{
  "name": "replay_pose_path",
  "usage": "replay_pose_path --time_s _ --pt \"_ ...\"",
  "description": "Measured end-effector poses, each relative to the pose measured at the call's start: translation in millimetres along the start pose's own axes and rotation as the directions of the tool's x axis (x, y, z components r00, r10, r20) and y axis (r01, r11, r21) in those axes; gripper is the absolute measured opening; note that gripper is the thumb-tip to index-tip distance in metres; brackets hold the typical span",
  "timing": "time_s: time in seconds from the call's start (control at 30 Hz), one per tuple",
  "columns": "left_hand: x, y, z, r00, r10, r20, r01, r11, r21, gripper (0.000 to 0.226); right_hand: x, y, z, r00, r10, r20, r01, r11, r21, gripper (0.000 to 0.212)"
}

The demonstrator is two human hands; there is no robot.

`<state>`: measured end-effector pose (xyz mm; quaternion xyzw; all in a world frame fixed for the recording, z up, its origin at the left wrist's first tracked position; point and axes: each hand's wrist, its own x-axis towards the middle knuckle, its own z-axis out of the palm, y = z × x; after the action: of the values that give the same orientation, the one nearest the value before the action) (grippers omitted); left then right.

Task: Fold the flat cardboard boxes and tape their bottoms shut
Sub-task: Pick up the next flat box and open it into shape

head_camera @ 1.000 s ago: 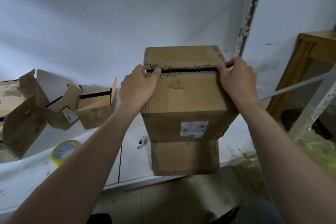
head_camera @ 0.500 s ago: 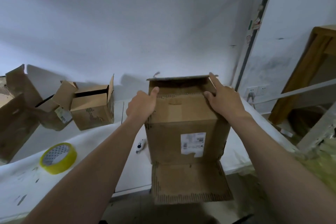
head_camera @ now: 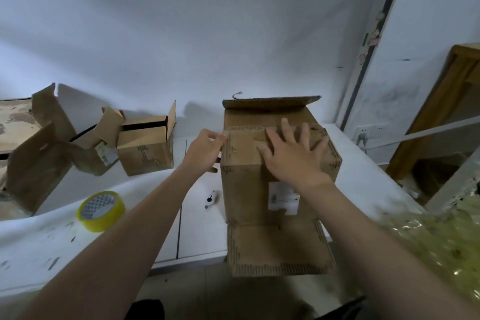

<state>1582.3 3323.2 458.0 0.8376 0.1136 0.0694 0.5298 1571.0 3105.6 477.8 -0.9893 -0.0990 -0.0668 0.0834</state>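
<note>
— Well, what carries it all?
— A white table (head_camera: 363,179), its near edge running across the view.
— And the biggest thing on it?
— The cardboard box (head_camera: 249,189) at the near edge, standing upright, its far flap raised and a lower flap hanging over the edge.
— The hands?
— Right hand (head_camera: 291,158) lies flat, fingers spread, on the folded top flap. Left hand (head_camera: 205,150) pinches that flap's left edge.
— Anything else?
— Opened boxes (head_camera: 145,145) by the far left edge; a yellow tape roll (head_camera: 101,210) nearer the near edge, left of the box.
</note>
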Motion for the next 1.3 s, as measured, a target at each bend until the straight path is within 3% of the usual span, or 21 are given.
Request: replay_pose_path --time_s 0.07,0.17,0.3,0.43,0.57,0.67,0.77,0.83,0.9,0.97,1.07,1.17,1.3 --pt "-1 -23 -5 0.999 -0.032 -0.022 0.034 0.998 0.054 0.033 -4 -25 9 0.996 -0.091 -0.007 0.091 0.996 0.021 0.068" --pt "2 -69 -7 0.998 -0.058 -0.005 0.057 0.943 0.329 0.017 -9 -52 20 0.994 -0.094 -0.062 0.095 0.995 0.015 0.086" --pt "10 -118 4 0.982 -0.129 0.141 0.035 0.846 0.532 0.027 -11 -57 29 0.975 -0.051 -0.217 0.055 0.998 0.009 0.096" --pt "9 -141 21 0.972 -0.178 0.154 0.064 0.83 0.554 0.042 -11 -60 33 0.946 -0.05 -0.321 0.046 0.999 -0.02 0.095" --pt "15 -150 31 0.982 -0.174 0.069 0.098 0.795 0.598 0.035 -10 -64 32 0.95 -0.01 -0.312 0.004 1.0 -0.019 0.096" --pt "20 -146 25 0.975 -0.2 0.092 0.096 0.76 0.642 0.03 -11 -66 31 0.957 -0.003 -0.29 -0.005 1.0 -0.027 0.091" --pt "27 -123 10 0.951 -0.287 0.117 0.21 0.874 0.438 0.028 -13 -67 28 0.966 -0.001 -0.258 0.0 1.0 -0.005 0.085" --pt "37 -93 -7 0.974 -0.211 0.079 0.186 0.95 0.25 0.023 -16 -67 25 0.975 -0.012 -0.222 0.015 1.0 0.014 0.082" --pt "50 -52 -25 0.998 -0.062 -0.033 0.066 0.989 0.136 0.031 -20 -65 20 0.981 -0.026 -0.192 0.036 0.998 0.051 0.081" --pt "56 -6 -40 0.986 0.13 -0.105 -0.119 0.987 0.107 0.036 -26 -60 15 0.986 -0.043 -0.162 0.06 0.993 0.098 0.082" --pt "58 49 -50 0.929 0.352 -0.114 -0.333 0.93 0.154 0.026 -41 -40 5 0.996 -0.055 -0.074 0.069 0.978 0.195 0.085" --pt "55 68 -38 0.924 0.382 0.034 -0.373 0.874 0.31 0.025 -58 -13 -7 0.997 -0.049 0.064 0.023 0.937 0.349 0.081" --pt "43 49 -22 0.933 0.264 0.244 -0.343 0.855 0.389 0.028 -71 2 -16 0.978 -0.151 0.141 0.061 0.863 0.501 0.07"
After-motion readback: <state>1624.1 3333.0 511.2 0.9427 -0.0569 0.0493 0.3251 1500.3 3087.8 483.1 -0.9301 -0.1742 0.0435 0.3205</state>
